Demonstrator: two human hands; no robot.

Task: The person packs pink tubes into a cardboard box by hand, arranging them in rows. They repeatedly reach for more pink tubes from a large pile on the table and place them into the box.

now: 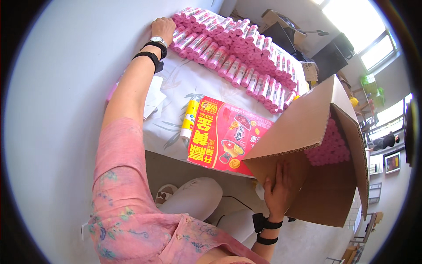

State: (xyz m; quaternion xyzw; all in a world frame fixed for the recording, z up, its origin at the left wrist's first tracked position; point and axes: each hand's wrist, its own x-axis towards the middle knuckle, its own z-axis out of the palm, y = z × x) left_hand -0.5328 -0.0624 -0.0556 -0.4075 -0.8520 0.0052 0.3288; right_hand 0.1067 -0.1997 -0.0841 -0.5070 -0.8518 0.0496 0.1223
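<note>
Cardboard box (307, 132) tilted, pink rolls (329, 147) inside.

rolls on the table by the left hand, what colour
Pink rolls with white bands, seen in the head view.

Red printed flyer (222, 134) lies between pink rolls (246, 57) and cardboard box (316, 149).

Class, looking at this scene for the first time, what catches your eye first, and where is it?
Rows of pink rolls cover the far tabletop, where the left hand rests at their edge. Nearer, a red printed sheet lies flat. At right, the right hand steadies a tilted cardboard box holding more pink rolls.
</note>
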